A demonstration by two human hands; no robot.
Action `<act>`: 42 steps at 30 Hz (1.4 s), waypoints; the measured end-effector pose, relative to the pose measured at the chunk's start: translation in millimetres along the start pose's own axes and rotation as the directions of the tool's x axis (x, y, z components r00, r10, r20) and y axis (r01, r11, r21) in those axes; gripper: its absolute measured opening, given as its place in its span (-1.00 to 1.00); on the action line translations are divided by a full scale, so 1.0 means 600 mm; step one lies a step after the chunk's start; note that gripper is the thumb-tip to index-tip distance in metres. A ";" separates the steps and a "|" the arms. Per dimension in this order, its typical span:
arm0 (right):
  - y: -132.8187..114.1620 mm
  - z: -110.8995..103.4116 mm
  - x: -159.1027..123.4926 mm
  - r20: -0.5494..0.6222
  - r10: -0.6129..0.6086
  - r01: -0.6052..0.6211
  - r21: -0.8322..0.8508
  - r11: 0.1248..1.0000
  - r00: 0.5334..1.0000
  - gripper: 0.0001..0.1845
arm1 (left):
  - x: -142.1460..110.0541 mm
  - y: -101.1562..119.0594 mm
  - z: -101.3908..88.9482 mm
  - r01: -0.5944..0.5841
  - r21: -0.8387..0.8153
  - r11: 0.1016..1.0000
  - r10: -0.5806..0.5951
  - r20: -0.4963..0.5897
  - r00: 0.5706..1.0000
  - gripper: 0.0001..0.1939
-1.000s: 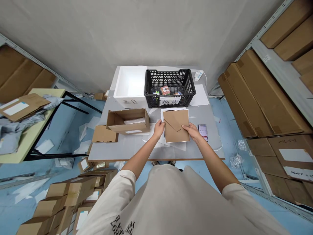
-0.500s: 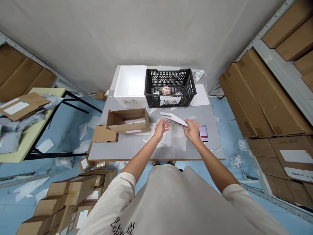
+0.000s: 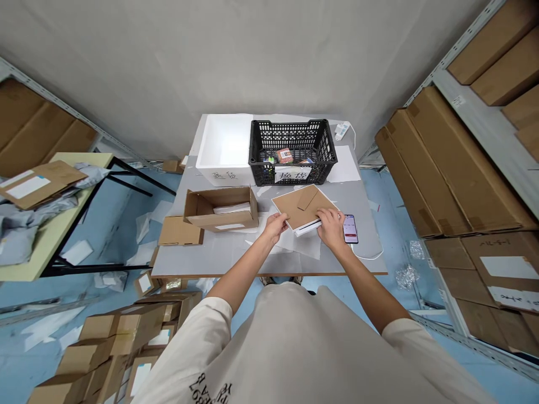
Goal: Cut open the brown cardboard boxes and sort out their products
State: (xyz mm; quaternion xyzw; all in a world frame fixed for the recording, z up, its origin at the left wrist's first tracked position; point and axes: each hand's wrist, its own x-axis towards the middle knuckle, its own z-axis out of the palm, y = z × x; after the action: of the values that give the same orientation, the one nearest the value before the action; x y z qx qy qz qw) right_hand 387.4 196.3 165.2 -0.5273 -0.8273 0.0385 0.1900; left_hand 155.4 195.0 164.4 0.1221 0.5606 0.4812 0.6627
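Observation:
A picture frame (image 3: pixel 293 206) with a brown back, a stand flap and white edges is held tilted above the table. My left hand (image 3: pixel 275 225) pinches its near left corner between thumb and fingers. At the near right edge, my right hand (image 3: pixel 332 229) grips it with the fingers over the brown back. The frame's front faces down and is hidden. Beneath lie white paper sheets (image 3: pixel 309 247). Just left of my left hand stands an open cardboard box (image 3: pixel 197 220) with white material inside. A lit phone (image 3: pixel 350 230) lies beside my right hand.
Behind the frame stand a black plastic crate (image 3: pixel 328 167) with small packages in it and a white foam box (image 3: pixel 223 177). A small brown carton (image 3: pixel 179 231) sits at the table's left. A power strip (image 3: pixel 341 131) lies at the back right. Stacked cartons (image 3: pixel 421 168) flank the right side.
The picture frame has turned from nearly edge-on to showing its brown back. My left hand has closed on its corner; my right hand's fingers have shifted over the back.

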 end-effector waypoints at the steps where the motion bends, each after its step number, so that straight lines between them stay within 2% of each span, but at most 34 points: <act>1: -0.004 -0.002 -0.001 0.000 0.029 -0.029 0.003 1.000 1.000 -0.27 | 0.000 -0.003 -0.001 -0.014 -0.007 1.000 0.014 -0.010 1.000 -0.73; 4: -0.013 -0.003 -0.008 -0.048 0.202 -0.198 0.080 0.977 0.978 -0.18 | 0.001 -0.007 -0.004 -0.062 -0.023 0.998 0.061 -0.035 0.997 -0.73; 5: -0.015 -0.001 -0.011 -0.076 0.307 -0.294 0.151 0.944 0.949 -0.19 | 0.001 -0.008 -0.005 -0.080 -0.033 0.996 0.079 -0.039 0.996 -0.73; 6: -0.017 0.003 -0.014 -0.087 0.430 -0.397 0.256 0.881 0.898 -0.24 | 0.002 -0.009 -0.006 -0.095 -0.045 0.994 0.093 -0.039 0.995 -0.73; 7: -0.018 0.009 -0.014 -0.062 0.556 -0.495 0.384 0.780 0.829 -0.32 | 0.003 -0.010 -0.006 -0.108 -0.057 0.992 0.106 -0.039 0.994 -0.72; 8: -0.019 0.015 -0.013 0.007 0.664 -0.571 0.517 0.638 0.748 -0.41 | 0.005 -0.012 -0.006 -0.119 -0.068 0.991 0.116 -0.037 0.993 -0.71; 10: -0.023 0.028 -0.006 0.221 0.759 -0.633 0.712 0.303 0.612 -0.53 | 0.007 -0.018 -0.003 -0.130 -0.082 0.988 0.127 -0.039 0.991 -0.67; 11: -0.025 0.034 0.001 0.315 0.757 -0.628 0.762 0.159 0.573 -0.52 | 0.008 -0.022 -0.001 -0.128 -0.084 0.988 0.125 -0.041 0.991 -0.65; 12: -0.027 0.039 0.008 0.374 0.748 -0.612 0.789 0.054 0.548 -0.47 | 0.008 -0.026 0.001 -0.125 -0.081 0.989 0.121 -0.044 0.992 -0.63; 13: -0.029 0.044 0.015 0.400 0.746 -0.593 0.805 -0.008 0.533 -0.42 | 0.007 -0.031 0.003 -0.119 -0.070 0.990 0.116 -0.045 0.992 -0.61; 15: -0.033 0.051 0.028 0.385 0.772 -0.566 0.824 -0.040 0.506 -0.35 | 0.004 -0.040 0.006 -0.111 -0.027 0.993 0.110 -0.032 0.993 -0.59; 18: -0.035 0.057 0.041 0.305 0.825 -0.542 0.841 0.001 0.475 -0.34 | -0.006 -0.048 0.004 -0.097 0.033 0.995 0.097 0.013 0.995 -0.56; 20: -0.032 0.057 0.048 0.270 0.829 -0.496 0.868 0.010 0.490 -0.35 | -0.013 -0.050 0.000 -0.075 0.042 0.996 0.073 0.057 0.996 -0.52; 23: -0.025 0.048 0.056 0.260 0.795 -0.421 0.907 -0.005 0.549 -0.35 | -0.019 -0.052 -0.011 -0.001 0.058 0.998 -0.005 0.106 0.994 -0.47; 24: -0.021 0.042 0.058 0.254 0.782 -0.405 0.914 -0.002 0.569 -0.34 | -0.018 -0.053 -0.016 0.025 0.072 0.997 -0.030 0.073 0.997 -0.45; 26: -0.014 0.028 0.061 0.237 0.755 -0.388 0.921 0.025 0.611 -0.32 | -0.014 -0.055 -0.024 0.031 0.115 0.993 -0.023 -0.078 0.997 -0.41; 28: -0.007 0.011 0.061 0.231 0.713 -0.384 0.922 0.057 0.661 -0.32 | -0.006 -0.053 -0.032 -0.059 0.196 0.979 0.102 -0.213 0.972 -0.39; 29: -0.004 0.002 0.060 0.232 0.686 -0.382 0.921 0.073 0.690 -0.32 | -0.001 -0.050 -0.035 -0.124 0.245 0.962 0.181 -0.227 0.957 -0.39; 30: -0.002 -0.007 0.059 0.231 0.654 -0.378 0.921 0.091 0.721 -0.32 | 0.004 -0.045 -0.037 -0.186 0.285 0.940 0.250 -0.207 0.946 -0.41; 32: 0.000 -0.021 0.056 0.218 0.576 -0.355 0.925 0.136 0.788 -0.33 | 0.012 -0.032 -0.038 -0.278 0.325 0.904 0.322 -0.087 0.943 -0.49; 35: 0.002 -0.034 0.056 0.201 0.467 -0.332 0.918 0.218 0.861 -0.40 | 0.012 -0.009 -0.035 -0.305 0.320 0.897 0.284 0.112 0.952 -0.71; 38: 0.003 -0.040 0.062 0.188 0.467 -0.335 0.907 0.255 0.864 -0.41 | 0.002 0.010 -0.028 -0.281 0.301 0.911 0.233 0.186 0.955 -0.82; 42: 0.006 -0.058 0.081 0.200 0.510 -0.343 0.917 0.203 0.837 -0.34 | -0.009 0.037 -0.017 -0.298 0.280 0.913 0.238 0.227 0.944 -0.76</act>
State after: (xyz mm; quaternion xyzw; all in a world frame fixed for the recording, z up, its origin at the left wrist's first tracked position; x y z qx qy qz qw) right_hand 385.0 236.2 209.7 -0.5304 -0.4572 0.5132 0.4963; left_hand 136.1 198.2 179.8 0.3457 0.5419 0.4599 0.6127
